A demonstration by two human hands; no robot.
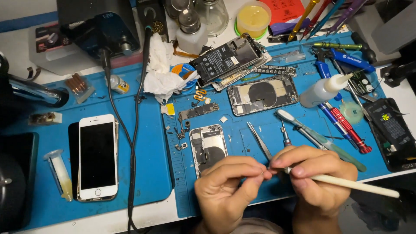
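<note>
Surface: white table (151, 214) covered by a blue work mat (151, 164).
Left of mat: white phone (97, 157) face up, a syringe (60, 175) beside it.
Middle: opened phone shell (209, 147), a second opened phone (263, 94), crumpled tissue (162, 71).
Right: glue bottle (325, 89), red screwdriver (349, 130), black battery (392, 130).
Back edge: yellow tub (253, 18).

- A white-fronted smartphone with a black screen (98, 157) lies face up, well left of the hands.
- An opened silver phone housing (209, 147) sits just above them.
- A clear plastic squeeze bottle with a white nozzle (324, 90) lies farther up, to the right.
</note>
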